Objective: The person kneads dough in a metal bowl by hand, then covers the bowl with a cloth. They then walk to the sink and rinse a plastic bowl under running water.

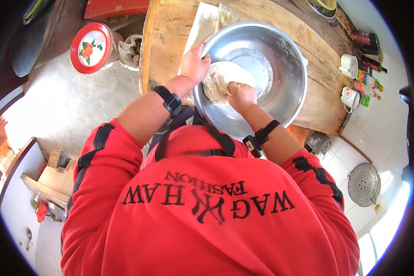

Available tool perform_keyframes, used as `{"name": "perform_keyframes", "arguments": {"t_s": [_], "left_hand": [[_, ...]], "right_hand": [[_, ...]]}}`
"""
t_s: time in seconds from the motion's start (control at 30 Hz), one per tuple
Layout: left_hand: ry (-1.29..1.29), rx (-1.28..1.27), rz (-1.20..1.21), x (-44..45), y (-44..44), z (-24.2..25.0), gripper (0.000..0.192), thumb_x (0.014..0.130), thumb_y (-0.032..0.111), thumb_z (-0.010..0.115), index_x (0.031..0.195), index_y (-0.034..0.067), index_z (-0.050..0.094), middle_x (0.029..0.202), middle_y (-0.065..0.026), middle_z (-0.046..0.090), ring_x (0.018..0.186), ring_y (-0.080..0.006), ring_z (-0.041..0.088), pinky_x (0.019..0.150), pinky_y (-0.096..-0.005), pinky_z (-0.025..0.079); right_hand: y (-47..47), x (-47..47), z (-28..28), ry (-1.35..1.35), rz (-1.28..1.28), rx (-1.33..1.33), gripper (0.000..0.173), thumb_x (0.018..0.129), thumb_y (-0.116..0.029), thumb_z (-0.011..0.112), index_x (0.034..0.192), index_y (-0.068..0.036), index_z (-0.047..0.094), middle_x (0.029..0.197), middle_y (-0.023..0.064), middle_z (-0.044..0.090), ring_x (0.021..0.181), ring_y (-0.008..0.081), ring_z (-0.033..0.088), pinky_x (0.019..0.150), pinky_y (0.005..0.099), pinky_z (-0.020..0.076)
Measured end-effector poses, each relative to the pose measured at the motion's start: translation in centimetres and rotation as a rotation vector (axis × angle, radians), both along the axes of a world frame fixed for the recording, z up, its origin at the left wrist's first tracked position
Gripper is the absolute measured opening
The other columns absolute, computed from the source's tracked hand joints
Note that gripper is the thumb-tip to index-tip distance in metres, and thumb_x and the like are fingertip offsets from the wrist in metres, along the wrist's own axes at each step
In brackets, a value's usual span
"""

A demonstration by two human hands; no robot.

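A large stainless steel bowl [285, 74] is in front of me, its near side close to my body. My left hand [195, 64] grips the bowl's left rim, thumb on the inner side. Inside, against the left wall, lies a big pale lump of dough [233, 71]. My right hand [242, 97] is sunk into the near side of the dough with its fingers curled; the fingertips are hidden in it. Traces of flour or dough cling to the bowl's inner wall.
The bowl rests on a thick wooden table [172, 26], partly over a pale cloth or sheet [201, 24]. Left of the table stand a bucket topped by a red-rimmed floral enamel tray [91, 48] and a lined bin [130, 53]. Mugs [351, 96] and several bottles [367, 79] line the right side.
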State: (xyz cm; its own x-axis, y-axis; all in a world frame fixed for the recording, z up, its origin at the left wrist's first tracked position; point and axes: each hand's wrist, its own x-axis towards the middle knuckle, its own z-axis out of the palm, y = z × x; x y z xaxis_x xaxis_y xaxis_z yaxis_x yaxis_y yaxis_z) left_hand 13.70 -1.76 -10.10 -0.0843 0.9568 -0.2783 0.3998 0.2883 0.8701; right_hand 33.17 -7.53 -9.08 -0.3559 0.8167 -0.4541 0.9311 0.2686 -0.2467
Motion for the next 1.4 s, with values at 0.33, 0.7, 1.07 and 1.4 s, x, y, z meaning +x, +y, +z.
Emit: {"name": "perform_keyframes", "arguments": {"t_s": [0.33, 0.7, 1.07, 1.4], "left_hand": [[0.025, -0.019, 0.019, 0.1, -0.3, -0.3, 0.026, 0.081, 0.014, 0.056, 0.105, 0.003, 0.058, 0.083, -0.0226, 0.062, 0.080, -0.0384, 0.062, 0.071, -0.0407, 0.048], [-0.009, -0.116, -0.020, -0.1, -0.1, 0.2, 0.030, 0.079, 0.015, 0.055, 0.104, -0.001, 0.055, 0.093, -0.0265, 0.060, 0.089, -0.0430, 0.057, 0.078, -0.0457, 0.046], [0.004, -0.168, 0.006, 0.1, 0.0, 1.2, 0.027, 0.080, 0.011, 0.054, 0.106, 0.002, 0.056, 0.092, -0.0250, 0.060, 0.087, -0.0424, 0.057, 0.075, -0.0452, 0.046], [-0.013, -0.102, 0.045, 0.3, -0.2, 0.9, 0.026, 0.080, 0.011, 0.054, 0.105, 0.003, 0.057, 0.089, -0.0245, 0.061, 0.085, -0.0420, 0.058, 0.074, -0.0444, 0.046]], "right_hand": [[5.2, -4.1, 0.2, -0.343, 0.136, -0.425, 0.022, 0.079, -0.017, 0.058, 0.094, -0.007, 0.070, 0.098, 0.0149, 0.066, 0.094, 0.0304, 0.064, 0.080, 0.0378, 0.0503], [8.1, -4.9, -1.4, -0.518, 0.471, -0.667, 0.031, 0.078, -0.020, 0.056, 0.103, -0.008, 0.068, 0.106, 0.0122, 0.065, 0.102, 0.0288, 0.061, 0.087, 0.0352, 0.0477], [11.3, -3.4, -2.1, -0.143, 0.878, -0.826, 0.032, 0.077, -0.030, 0.057, 0.090, -0.003, 0.070, 0.087, 0.0154, 0.067, 0.084, 0.0315, 0.064, 0.078, 0.0388, 0.0484], [9.1, -0.2, -7.2, 0.145, 1.031, -0.484, 0.041, 0.074, -0.050, 0.057, 0.075, -0.012, 0.071, 0.075, 0.0086, 0.068, 0.074, 0.0290, 0.064, 0.075, 0.0401, 0.0496]]}}
